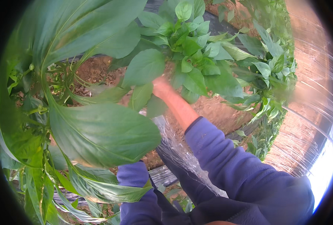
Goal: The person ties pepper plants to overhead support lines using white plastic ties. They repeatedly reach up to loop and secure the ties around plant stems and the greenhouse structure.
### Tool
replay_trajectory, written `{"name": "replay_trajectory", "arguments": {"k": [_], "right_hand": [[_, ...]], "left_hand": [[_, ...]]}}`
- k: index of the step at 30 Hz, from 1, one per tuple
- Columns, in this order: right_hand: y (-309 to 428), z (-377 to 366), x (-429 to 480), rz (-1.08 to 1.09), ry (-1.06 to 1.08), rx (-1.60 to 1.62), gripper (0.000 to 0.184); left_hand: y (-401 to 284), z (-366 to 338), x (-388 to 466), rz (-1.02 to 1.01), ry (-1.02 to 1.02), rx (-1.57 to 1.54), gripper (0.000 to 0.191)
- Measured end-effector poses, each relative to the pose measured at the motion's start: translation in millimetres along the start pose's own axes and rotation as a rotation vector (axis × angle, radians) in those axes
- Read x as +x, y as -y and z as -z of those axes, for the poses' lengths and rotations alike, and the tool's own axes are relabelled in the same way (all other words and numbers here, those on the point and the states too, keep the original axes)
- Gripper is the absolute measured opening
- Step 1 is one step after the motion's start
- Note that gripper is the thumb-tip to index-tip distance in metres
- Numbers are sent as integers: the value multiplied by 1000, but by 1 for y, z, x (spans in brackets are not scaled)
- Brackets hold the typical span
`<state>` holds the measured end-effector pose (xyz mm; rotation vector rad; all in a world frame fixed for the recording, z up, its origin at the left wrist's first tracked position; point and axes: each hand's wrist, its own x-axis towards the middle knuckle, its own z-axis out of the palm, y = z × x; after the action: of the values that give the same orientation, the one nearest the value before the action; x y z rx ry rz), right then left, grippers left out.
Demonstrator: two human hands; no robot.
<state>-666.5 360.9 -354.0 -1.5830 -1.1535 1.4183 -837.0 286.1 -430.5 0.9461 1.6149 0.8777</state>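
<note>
My right hand (160, 86), blurred, reaches in among the leaves of a pepper plant (144, 67). Leaves cover its fingers, so whether it grips anything is hidden. My left hand is out of sight behind a large pepper leaf (104, 135) close to the camera; only its blue fleece sleeve (132, 174) shows below that leaf. A strip of clear plastic film (180, 152) runs from below my right hand down across my dark trousers (194, 185). Stems with small buds (40, 109) stand at the left.
A bushy pepper plant (194, 50) grows just beyond my right hand. Black mulch film (222, 24) lies along the bed, with bare reddish soil (211, 112) beside it. More plants (270, 67) line the right, before a clear plastic greenhouse wall (309, 118).
</note>
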Motion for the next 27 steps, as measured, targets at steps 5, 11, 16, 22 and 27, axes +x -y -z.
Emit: {"name": "replay_trajectory", "arguments": {"k": [5, 11, 16, 22, 27], "right_hand": [[32, 56, -14, 28, -86, -163, 22], [68, 52, -25, -256, -210, 638, 29], [73, 46, -25, -249, -307, 762, 30], [59, 57, -31, -2, -229, -72, 33], [48, 73, -39, 24, -130, -795, 29]], "left_hand": [[-33, -71, 37, -137, 186, 95, 16], [-51, -105, 57, -154, 305, 154, 16], [-54, -99, 62, -138, 342, 183, 17], [-47, -87, 64, -131, 383, 203, 17], [-45, -88, 76, -143, 416, 220, 18]]}}
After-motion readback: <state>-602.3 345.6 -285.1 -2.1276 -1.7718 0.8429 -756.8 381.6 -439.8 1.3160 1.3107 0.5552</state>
